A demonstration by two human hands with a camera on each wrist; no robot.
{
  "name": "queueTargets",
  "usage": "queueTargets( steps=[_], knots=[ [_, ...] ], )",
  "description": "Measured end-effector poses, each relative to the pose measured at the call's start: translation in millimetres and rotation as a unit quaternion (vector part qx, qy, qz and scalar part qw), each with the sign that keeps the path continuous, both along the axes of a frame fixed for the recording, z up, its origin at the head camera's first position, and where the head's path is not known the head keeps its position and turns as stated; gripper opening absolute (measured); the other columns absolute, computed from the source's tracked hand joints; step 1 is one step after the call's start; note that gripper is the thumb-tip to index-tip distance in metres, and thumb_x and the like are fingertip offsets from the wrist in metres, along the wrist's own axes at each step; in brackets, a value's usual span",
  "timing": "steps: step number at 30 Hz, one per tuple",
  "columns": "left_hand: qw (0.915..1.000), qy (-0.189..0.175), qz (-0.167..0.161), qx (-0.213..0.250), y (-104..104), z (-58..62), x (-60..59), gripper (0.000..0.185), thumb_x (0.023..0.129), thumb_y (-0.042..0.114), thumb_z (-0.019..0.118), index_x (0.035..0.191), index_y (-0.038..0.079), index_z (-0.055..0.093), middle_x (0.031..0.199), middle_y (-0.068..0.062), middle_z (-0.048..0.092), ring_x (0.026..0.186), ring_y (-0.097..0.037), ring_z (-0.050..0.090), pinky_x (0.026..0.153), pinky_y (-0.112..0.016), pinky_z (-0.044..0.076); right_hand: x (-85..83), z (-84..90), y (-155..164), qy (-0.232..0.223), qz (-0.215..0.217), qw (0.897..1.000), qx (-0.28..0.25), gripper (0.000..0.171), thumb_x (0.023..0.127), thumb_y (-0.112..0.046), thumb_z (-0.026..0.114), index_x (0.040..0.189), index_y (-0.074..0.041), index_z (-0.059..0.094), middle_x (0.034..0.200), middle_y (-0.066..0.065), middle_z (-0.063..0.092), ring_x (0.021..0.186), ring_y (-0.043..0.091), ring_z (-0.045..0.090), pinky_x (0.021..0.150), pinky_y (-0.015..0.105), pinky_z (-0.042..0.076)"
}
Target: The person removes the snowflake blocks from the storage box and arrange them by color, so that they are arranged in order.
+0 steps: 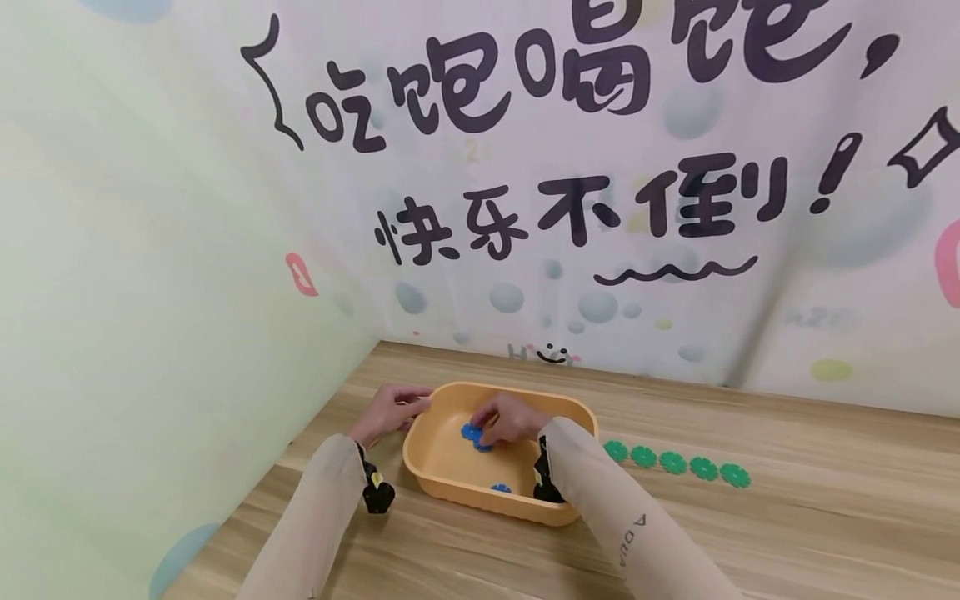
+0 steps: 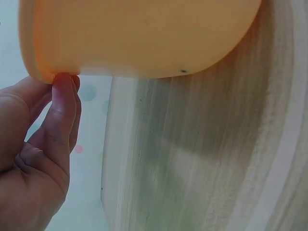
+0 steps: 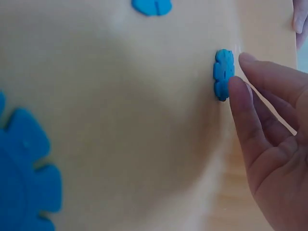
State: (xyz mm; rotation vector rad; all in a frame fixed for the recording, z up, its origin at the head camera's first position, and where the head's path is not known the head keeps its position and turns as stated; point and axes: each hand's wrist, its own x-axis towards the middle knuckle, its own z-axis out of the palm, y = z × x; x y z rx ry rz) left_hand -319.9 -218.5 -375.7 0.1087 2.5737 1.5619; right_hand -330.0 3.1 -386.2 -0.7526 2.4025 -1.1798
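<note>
Orange tray (image 1: 577, 414) is sitting on the wooden worktop (image 1: 825, 517), close to the corner where the printed backdrop (image 1: 675, 208) meets the pale green wall.

Left hand (image 1: 390, 410) is gripping the tray's far left rim; the left wrist view shows the fingertips (image 2: 62, 96) curling up under the rim's edge, holding it.

Right hand (image 1: 510, 419) is reaching down inside the tray. Its fingers (image 3: 245, 115) are lying extended and relaxed, the tips touching a blue flower-shaped disc (image 3: 224, 74) that is standing up on edge against the tray's inner wall. Not pinching it, as far as the right wrist view shows; the thumb is out of sight.

Blue discs are lying in the tray: one (image 1: 471, 432) just beside the right hand's fingers, another (image 1: 501, 488) near the front wall. Right wrist view is also catching one large in the near corner (image 3: 24, 178) and one at the top edge (image 3: 151, 6).

Five green discs (image 1: 673, 462) of the same shape are lying in a row on the worktop, just right of the tray, not touching it.
</note>
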Motion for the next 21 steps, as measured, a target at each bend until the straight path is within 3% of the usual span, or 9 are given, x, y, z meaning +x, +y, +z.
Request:
queueTargets(
  steps=[5,13,21],
  knots=[
    [1.0000,0.001,0.001,0.006,-0.6,-0.1,0.7,0.033,0.086,0.012,0.058,0.115,-0.003,0.056,0.092,-0.011,0.058,0.071,-0.012,0.056,0.061,-0.026,0.051,-1.3,-0.4,-0.5,0.001,0.002,1.000,0.009,0.027,0.072,0.005,0.069,0.099,0.004,0.064,0.091,0.010,0.063,0.068,0.011,0.053,0.059,0.023,0.049],
    [1.0000,-0.001,0.003,0.006,0.0,-0.3,2.3,0.033,0.087,0.012,0.057,0.116,-0.003,0.056,0.093,-0.012,0.058,0.070,-0.012,0.057,0.062,-0.027,0.051,-0.3,-4.2,-0.5,-0.010,0.005,0.999,0.035,0.024,0.070,0.005,0.070,0.093,0.002,0.066,0.078,0.007,0.060,0.060,0.010,0.049,0.053,0.020,0.046],
    [0.9999,-0.005,-0.002,0.009,-0.3,0.3,2.9,0.034,0.087,0.013,0.056,0.117,-0.003,0.055,0.097,-0.013,0.058,0.074,-0.014,0.059,0.064,-0.028,0.052,0.7,-6.0,0.8,-0.002,0.015,0.999,0.040,0.008,0.074,0.000,0.069,0.081,0.001,0.064,0.064,-0.002,0.051,0.054,0.009,0.045,0.048,0.017,0.039]
  ],
)
